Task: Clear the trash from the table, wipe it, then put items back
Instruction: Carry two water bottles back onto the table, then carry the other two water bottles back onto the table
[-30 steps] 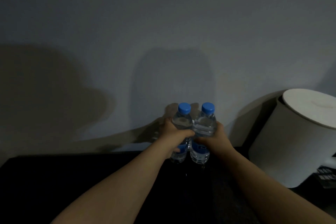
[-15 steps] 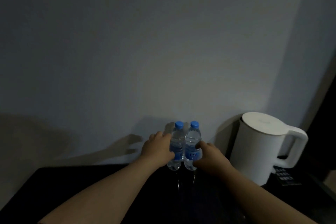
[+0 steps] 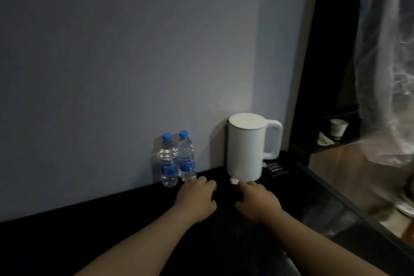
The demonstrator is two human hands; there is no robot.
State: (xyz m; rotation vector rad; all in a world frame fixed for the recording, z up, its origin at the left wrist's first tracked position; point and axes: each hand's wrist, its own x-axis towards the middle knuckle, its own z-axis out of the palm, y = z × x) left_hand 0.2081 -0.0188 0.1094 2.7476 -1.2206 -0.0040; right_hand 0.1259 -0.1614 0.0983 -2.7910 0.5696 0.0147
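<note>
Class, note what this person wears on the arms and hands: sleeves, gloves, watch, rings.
Nothing worn shows. The left forearm and right forearm are bare up to the wrists, with no sleeve or cuff. The left hand and right hand have no gloves; no watch, bracelet or ring is visible, though dim light could hide a thin band.

Both hands, left hand (image 3: 195, 200) and right hand (image 3: 257, 203), have let go of the two bottles (image 3: 177, 159)

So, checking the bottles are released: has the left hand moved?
Yes: the left hand has let go of the bottles and drawn back from the wall.
</note>
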